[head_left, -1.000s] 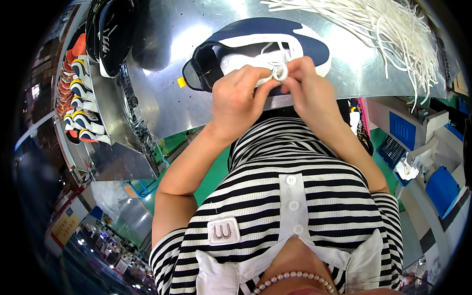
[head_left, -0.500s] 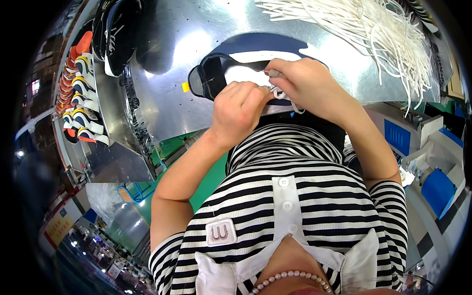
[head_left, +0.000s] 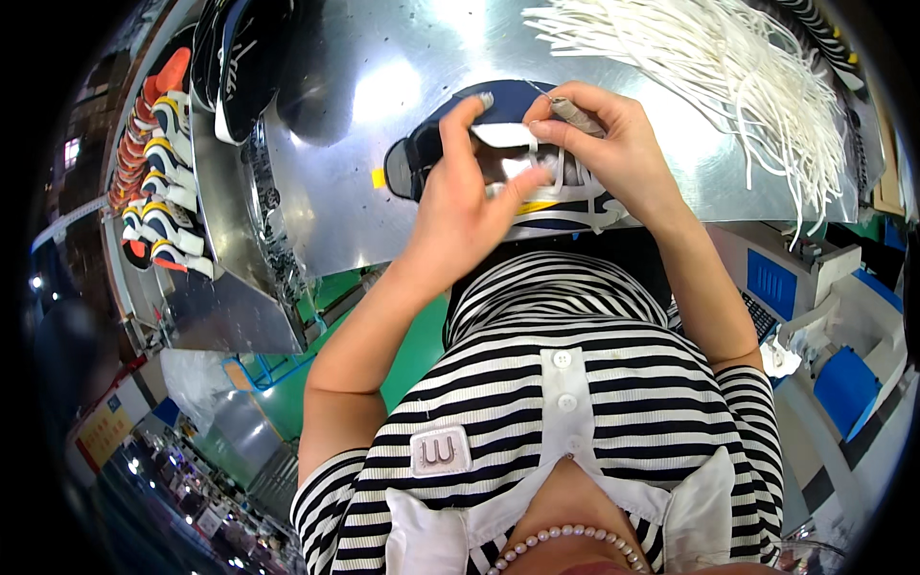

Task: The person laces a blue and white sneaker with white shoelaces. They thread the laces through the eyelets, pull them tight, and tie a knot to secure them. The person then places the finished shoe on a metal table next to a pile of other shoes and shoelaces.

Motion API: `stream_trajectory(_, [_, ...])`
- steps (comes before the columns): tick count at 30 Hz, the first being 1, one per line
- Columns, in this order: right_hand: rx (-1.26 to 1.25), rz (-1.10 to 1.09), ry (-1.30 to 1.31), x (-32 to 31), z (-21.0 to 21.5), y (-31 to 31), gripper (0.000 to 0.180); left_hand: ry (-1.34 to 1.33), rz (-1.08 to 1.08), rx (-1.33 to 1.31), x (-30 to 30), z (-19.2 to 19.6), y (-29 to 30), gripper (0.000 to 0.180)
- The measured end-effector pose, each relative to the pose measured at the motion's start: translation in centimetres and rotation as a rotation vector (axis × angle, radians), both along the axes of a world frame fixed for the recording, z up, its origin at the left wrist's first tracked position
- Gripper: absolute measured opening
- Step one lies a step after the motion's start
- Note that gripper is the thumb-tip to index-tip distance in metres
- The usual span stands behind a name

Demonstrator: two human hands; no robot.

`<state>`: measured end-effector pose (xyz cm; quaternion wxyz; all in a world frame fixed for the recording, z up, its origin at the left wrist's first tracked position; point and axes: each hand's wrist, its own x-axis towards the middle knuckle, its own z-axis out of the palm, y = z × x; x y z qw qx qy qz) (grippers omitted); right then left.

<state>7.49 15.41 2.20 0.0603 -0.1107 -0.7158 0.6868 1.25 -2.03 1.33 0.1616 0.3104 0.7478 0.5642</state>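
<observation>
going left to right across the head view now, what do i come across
row of white-and-navy shoes → black shoes → yellow tab → left hand → right hand → blue panel

Green floor (head_left: 414,353) — crumpled clear plastic (head_left: 195,386) — blue panel (head_left: 770,286) at right.

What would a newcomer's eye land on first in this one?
Probably the fanned white laces on the metal table, at upper right. Then the navy and white shoe by the table's near edge, the left hand spread over it, the right hand holding a pointed tool. The striped shirt fills the lower middle.
</observation>
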Motion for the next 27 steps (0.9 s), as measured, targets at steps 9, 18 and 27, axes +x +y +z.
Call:
stream_trajectory(9, [0.193,-0.103,-0.01,0.7,-0.1,-0.7,0.02,-0.064,0.229,-0.02,-0.4,-0.9,1.1,0.039])
stream_trajectory(18, [0.517,-0.046,-0.015,3.6,0.7,-0.4,0.014,0.0,0.237,-0.08,0.1,-0.6,1.1,0.043])
stream_trajectory(27, [0.748,-0.037,-0.017,3.6,0.0,-0.9,0.014,0.067,0.267,-0.035,0.8,-0.8,1.0,0.038])
